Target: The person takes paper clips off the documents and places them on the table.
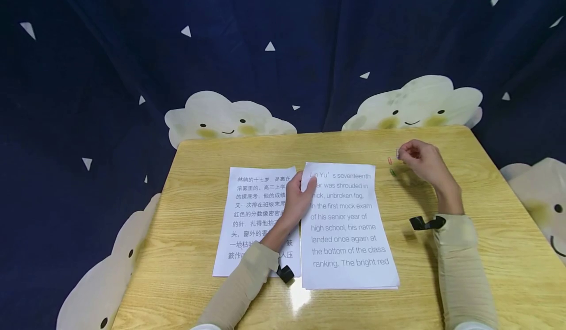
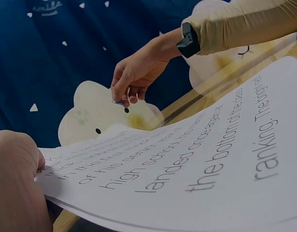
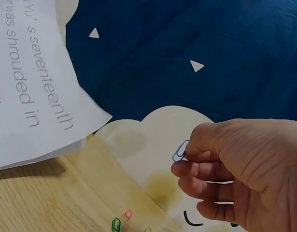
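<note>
My left hand (image 1: 298,200) grips the left edge of a small stack of English-printed paper sheets (image 1: 342,276), thumb on top. In the right wrist view the stack's far corner (image 3: 97,116) is raised off the table. Up and to the right of the stack, my right hand (image 1: 422,162) pinches a blue paper clip (image 3: 179,152) between thumb and index finger; its outer loop sticks out past the fingertips. Below that hand a pink paper clip (image 3: 128,215) and a green paper clip (image 3: 116,224) lie on the wood, with a yellow paper clip (image 3: 148,230) partly cut off by the frame.
Chinese-printed paper (image 1: 223,266) lies flat on the left, partly covered by my left hand and forearm. The wooden table (image 1: 177,251) extends back to a dark blue curtain (image 1: 309,35) with cloud shapes. Both wrists wear black camera mounts.
</note>
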Action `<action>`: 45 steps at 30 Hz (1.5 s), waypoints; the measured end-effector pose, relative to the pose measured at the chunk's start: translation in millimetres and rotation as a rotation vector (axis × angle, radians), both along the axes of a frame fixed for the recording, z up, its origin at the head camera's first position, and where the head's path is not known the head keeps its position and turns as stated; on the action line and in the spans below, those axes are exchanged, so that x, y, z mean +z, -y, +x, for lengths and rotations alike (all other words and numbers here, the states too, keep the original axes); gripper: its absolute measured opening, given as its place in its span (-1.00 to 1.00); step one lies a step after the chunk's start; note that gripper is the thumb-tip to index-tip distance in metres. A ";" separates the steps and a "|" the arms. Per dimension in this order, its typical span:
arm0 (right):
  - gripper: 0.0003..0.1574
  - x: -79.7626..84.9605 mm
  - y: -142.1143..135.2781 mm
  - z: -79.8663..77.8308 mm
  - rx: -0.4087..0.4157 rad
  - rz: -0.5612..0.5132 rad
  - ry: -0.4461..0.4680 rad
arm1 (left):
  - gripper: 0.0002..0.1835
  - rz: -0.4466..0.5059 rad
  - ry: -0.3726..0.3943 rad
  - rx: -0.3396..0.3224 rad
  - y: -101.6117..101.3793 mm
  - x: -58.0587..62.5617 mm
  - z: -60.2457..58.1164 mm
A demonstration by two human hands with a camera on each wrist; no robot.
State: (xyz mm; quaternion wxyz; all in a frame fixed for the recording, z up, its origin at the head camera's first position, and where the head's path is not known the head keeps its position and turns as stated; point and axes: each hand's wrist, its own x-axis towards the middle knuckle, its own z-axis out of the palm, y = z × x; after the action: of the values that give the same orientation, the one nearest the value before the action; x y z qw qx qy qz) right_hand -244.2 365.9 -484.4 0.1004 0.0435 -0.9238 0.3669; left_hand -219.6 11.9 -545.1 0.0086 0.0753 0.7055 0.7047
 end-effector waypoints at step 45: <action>-0.66 -54.2 -30.1 -16.1 -0.029 0.160 0.263 | -0.72 -0.022 -0.047 0.029 -2.1 -3.3 1.9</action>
State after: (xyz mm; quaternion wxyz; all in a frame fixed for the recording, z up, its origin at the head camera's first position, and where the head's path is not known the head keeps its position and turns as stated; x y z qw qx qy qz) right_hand -260.3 396.0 -538.6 -0.0198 -0.0103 -0.9558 0.2931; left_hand -217.8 13.9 -548.4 -0.0171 0.0814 0.7142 0.6950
